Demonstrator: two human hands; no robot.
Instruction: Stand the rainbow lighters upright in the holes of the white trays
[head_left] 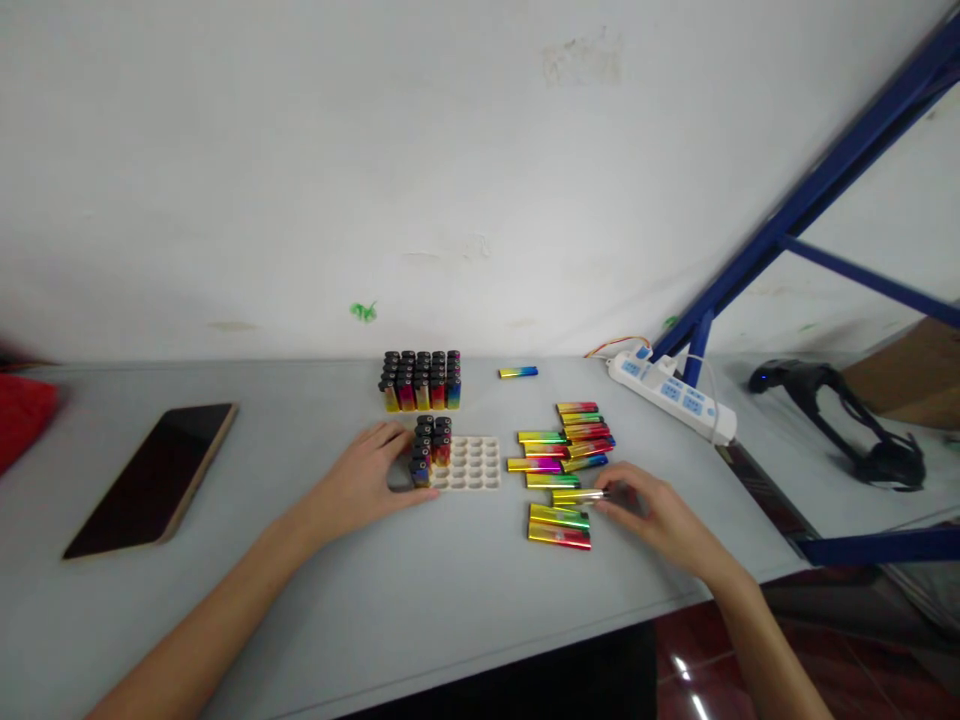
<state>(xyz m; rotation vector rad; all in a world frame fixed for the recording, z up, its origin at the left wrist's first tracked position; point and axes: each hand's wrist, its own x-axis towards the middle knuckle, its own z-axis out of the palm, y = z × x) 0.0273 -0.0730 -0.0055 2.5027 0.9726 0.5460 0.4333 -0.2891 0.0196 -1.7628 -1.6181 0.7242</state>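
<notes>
A white tray [475, 464] with rows of oval holes lies at the table's middle. Several rainbow lighters [430, 450] stand upright in its left columns. My left hand [375, 475] rests against the tray's left end, fingers curled round it. Loose rainbow lighters [571, 440] lie flat in a heap to the tray's right. My right hand [651, 512] pinches the end of one lying lighter [576, 496] at the heap's near edge. Two more lighters [559, 526] lie side by side just in front.
A full block of upright lighters [421, 380] stands behind the tray, and a single lighter [518, 372] lies behind the heap. A dark phone [154, 476] lies at left, a red object [22, 415] at the far left, a power strip [671, 393] and black device [847, 410] at right.
</notes>
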